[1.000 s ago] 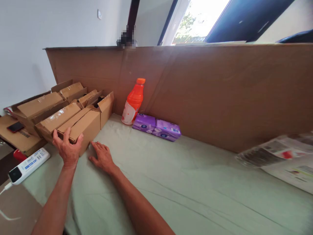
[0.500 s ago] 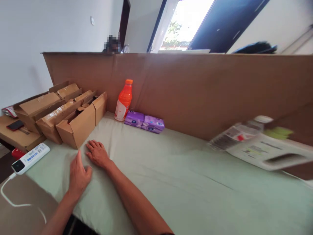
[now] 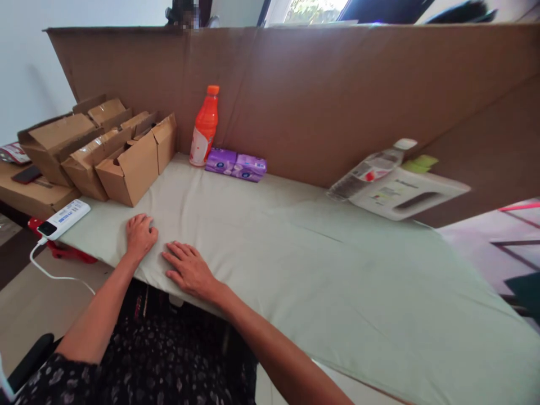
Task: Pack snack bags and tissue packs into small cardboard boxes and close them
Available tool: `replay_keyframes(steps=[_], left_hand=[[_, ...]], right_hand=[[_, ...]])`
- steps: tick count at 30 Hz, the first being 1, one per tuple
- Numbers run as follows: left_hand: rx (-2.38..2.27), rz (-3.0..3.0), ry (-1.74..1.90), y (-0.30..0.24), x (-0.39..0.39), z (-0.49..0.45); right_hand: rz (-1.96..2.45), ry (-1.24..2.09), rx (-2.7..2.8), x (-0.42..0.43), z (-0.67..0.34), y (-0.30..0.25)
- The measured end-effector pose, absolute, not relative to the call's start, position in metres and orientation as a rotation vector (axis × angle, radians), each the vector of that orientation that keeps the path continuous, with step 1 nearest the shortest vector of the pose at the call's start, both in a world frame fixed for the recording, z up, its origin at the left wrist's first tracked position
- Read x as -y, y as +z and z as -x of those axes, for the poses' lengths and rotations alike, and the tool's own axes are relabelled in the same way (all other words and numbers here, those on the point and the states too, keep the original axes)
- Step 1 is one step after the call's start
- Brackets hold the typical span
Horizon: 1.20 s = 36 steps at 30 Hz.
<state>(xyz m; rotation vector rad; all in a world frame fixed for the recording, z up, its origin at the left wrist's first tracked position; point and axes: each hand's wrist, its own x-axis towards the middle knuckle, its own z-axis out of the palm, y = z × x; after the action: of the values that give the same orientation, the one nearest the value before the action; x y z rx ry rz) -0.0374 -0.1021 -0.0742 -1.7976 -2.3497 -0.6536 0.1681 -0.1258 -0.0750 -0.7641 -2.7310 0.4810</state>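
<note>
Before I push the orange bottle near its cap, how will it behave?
Likely to tip: the bottle is tall on a narrow base. The panel behind may catch it. Probably weighty, if that orange is liquid.

The worktop (image 3: 295,253) is pale green beneath the fingers (image 3: 178,251). Beyond them: brown cardboard boxes (image 3: 143,169), an orange bottle (image 3: 207,117) with a white label (image 3: 199,146), purple packs (image 3: 221,162). Behind them: black clothing (image 3: 172,360), pale-speckled.
</note>
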Motion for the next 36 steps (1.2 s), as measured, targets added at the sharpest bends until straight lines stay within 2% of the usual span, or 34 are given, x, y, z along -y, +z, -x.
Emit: replay_keyframes(steps=[6,14,36], left_hand=[[2.374,1.833,-0.519,-0.067,0.099,0.036],[2.388,1.848,-0.529,-0.065,0.1,0.033],[2.364,1.843,-0.581,-0.07,0.111,0.039]], right_hand=[[0.91,0.507,2.67,0.088,-0.198,-0.08],[1.292,0.276,2.518,0.071,-0.264,-0.099],[1.3,-0.008,2.456,0.097,-0.26,-0.11]])
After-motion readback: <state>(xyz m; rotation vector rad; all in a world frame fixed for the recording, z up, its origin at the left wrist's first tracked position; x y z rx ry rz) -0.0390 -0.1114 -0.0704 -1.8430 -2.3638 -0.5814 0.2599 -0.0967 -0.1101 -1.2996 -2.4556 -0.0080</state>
